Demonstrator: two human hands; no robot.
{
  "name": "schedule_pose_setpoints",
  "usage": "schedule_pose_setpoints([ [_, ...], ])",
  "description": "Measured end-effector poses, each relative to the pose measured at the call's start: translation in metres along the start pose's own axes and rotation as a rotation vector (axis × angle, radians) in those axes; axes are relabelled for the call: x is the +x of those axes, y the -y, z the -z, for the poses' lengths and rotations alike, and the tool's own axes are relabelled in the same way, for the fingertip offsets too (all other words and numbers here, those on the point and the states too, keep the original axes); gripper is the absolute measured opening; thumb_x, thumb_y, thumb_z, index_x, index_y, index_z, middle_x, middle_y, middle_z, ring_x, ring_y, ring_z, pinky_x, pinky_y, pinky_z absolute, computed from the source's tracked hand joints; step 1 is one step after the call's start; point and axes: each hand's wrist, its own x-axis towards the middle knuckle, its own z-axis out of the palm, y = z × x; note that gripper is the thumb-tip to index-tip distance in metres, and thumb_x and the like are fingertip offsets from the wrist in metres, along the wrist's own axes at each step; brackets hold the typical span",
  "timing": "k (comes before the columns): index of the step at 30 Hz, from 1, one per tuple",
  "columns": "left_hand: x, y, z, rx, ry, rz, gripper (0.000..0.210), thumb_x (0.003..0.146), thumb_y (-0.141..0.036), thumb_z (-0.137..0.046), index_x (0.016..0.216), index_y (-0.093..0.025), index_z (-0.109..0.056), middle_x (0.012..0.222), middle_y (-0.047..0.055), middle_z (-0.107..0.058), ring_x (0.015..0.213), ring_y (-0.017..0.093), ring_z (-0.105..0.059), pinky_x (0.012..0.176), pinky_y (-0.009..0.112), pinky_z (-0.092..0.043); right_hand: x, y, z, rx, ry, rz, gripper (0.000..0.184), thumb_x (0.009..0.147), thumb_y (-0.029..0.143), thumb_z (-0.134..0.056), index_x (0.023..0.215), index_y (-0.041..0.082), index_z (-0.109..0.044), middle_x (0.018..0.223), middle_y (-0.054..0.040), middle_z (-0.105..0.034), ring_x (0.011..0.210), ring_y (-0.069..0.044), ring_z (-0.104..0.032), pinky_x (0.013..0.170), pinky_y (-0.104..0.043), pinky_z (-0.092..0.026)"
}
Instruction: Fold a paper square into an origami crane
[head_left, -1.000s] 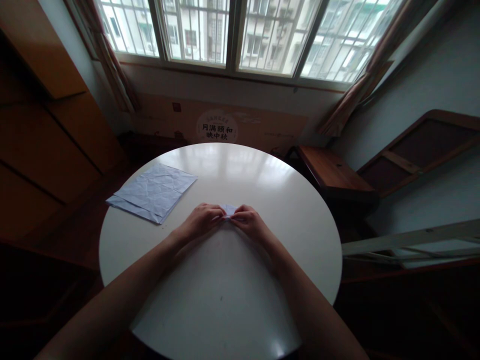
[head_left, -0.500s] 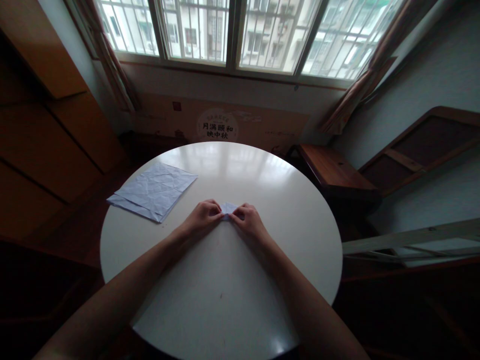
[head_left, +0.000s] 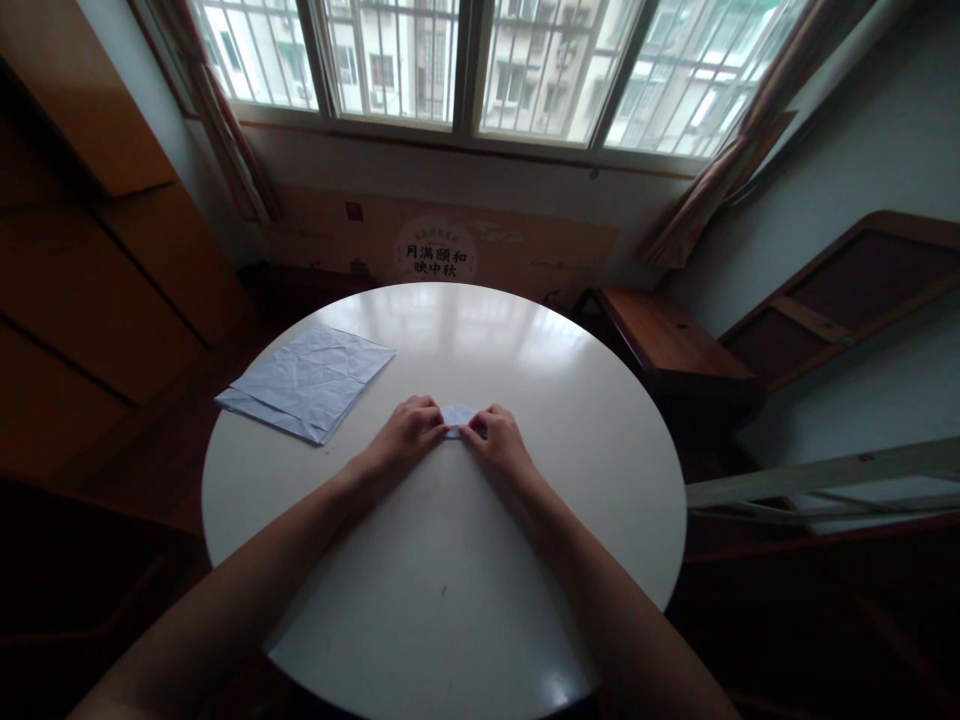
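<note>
My left hand [head_left: 412, 428] pinches the left end of a small, pale bluish-white folded strip of paper [head_left: 459, 415] between thumb and curled fingers. My right hand [head_left: 496, 438] has the other end in a like pinch, so the paper shows between my fingertips, over the round, glossy white table [head_left: 450, 560], a little towards twelve o'clock from its middle. How the folds run underneath my fingers I cannot tell.

At ten o'clock, well apart from my hands, lie flat, creased, pale bluish-white paper sheets [head_left: 311, 385], one corner reaching to the table's rim. Beyond the rim at twelve stands a tan printed panel with dark characters [head_left: 517, 245], below a wide barred window [head_left: 465, 125]. A low reddish-brown wooden stand [head_left: 667, 330] is at two o'clock.
</note>
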Motion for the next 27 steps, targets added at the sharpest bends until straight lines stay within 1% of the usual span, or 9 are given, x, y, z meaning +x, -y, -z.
schedule_pose_setpoints([
  [10, -0.001, 0.002, 0.0, 0.029, 0.025, -0.003, 0.02, 0.087, -0.033, -0.057, 0.078, -0.017, -0.066, 0.085, 0.005, -0.059, 0.085, 0.019, -0.054, 0.08, 0.031, -0.042, -0.001, 0.0, -0.003, -0.022, -0.02, -0.009, 0.017, 0.081, 0.031, -0.063, 0.075, 0.016, -0.066, 0.083, -0.0068, -0.055, 0.084, -0.019, -0.051, 0.082, -0.031, -0.042],
  [15, -0.001, 0.0, -0.001, 0.055, 0.008, -0.029, 0.011, 0.087, -0.026, -0.057, 0.086, -0.019, -0.067, 0.087, 0.005, -0.06, 0.088, 0.019, -0.054, 0.081, 0.032, -0.041, -0.002, 0.0, -0.004, -0.022, -0.058, -0.012, 0.016, 0.081, 0.031, -0.063, 0.073, 0.017, -0.064, 0.084, -0.0062, -0.054, 0.084, -0.02, -0.051, 0.081, -0.031, -0.042],
  [17, -0.001, -0.001, 0.001, 0.065, 0.007, -0.049, 0.011, 0.086, -0.024, -0.057, 0.087, -0.02, -0.067, 0.087, 0.005, -0.061, 0.088, 0.019, -0.054, 0.081, 0.032, -0.041, -0.002, 0.0, -0.005, -0.021, -0.065, -0.016, 0.016, 0.081, 0.031, -0.063, 0.073, 0.018, -0.064, 0.084, -0.0058, -0.053, 0.084, -0.02, -0.051, 0.081, -0.031, -0.042],
  [22, -0.001, 0.008, 0.006, 0.0, 0.075, -0.141, 0.01, 0.083, -0.026, -0.063, 0.087, -0.02, -0.071, 0.089, 0.006, -0.064, 0.087, 0.018, -0.056, 0.08, 0.029, -0.042, -0.004, 0.001, -0.005, -0.041, -0.07, -0.012, 0.014, 0.082, 0.031, -0.063, 0.078, 0.018, -0.064, 0.085, -0.0059, -0.053, 0.086, -0.02, -0.051, 0.081, -0.031, -0.042],
  [27, 0.0, 0.015, 0.004, -0.046, 0.058, -0.153, 0.013, 0.083, -0.028, -0.063, 0.087, -0.021, -0.073, 0.087, 0.006, -0.065, 0.086, 0.017, -0.057, 0.078, 0.029, -0.044, -0.005, 0.003, -0.005, -0.058, -0.1, 0.004, 0.01, 0.082, 0.028, -0.063, 0.082, 0.018, -0.064, 0.085, -0.0055, -0.053, 0.086, -0.02, -0.051, 0.08, -0.03, -0.041],
])
